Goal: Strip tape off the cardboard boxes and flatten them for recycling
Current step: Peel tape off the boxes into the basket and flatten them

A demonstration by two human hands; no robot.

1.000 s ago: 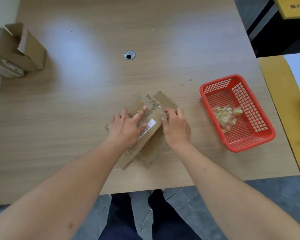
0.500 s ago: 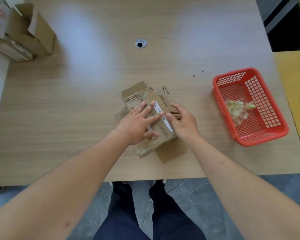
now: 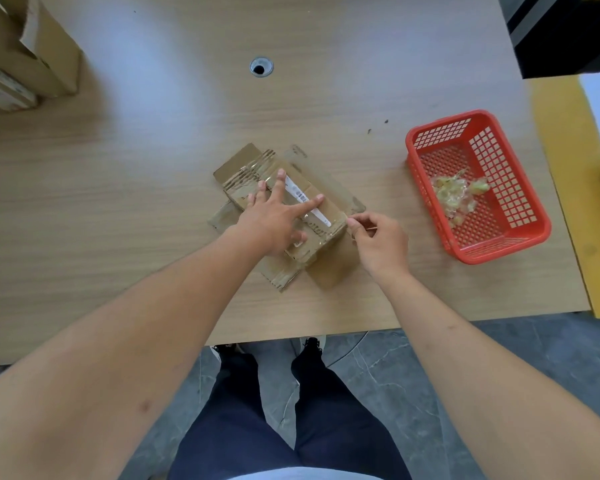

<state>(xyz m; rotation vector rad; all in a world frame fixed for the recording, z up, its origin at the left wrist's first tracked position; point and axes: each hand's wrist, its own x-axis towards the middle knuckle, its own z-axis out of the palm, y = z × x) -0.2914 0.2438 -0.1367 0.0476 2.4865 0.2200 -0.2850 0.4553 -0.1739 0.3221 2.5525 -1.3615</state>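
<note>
A flattened brown cardboard box (image 3: 329, 265) with a white label lies on the wooden table (image 3: 153, 202), its flaps spread out. My left hand (image 3: 278, 216) presses flat on top of it with straight, spread fingers. At the box's right edge my right hand (image 3: 378, 240) pinches a thin strip of clear tape (image 3: 352, 220) between thumb and forefinger, just off the cardboard. How far the strip still clings to the box is hard to tell.
A red plastic basket (image 3: 520, 233) at the right holds crumpled tape scraps (image 3: 458, 192). More cardboard boxes (image 3: 25, 57) stand at the far left corner. A cable hole (image 3: 261, 66) sits mid-table. A yellow surface (image 3: 568, 202) adjoins the table's right side.
My right hand left the box top and moved to its right edge, where it now pinches tape. My left hand stayed pressing, fingers spread wider. The view shifted slightly.
</note>
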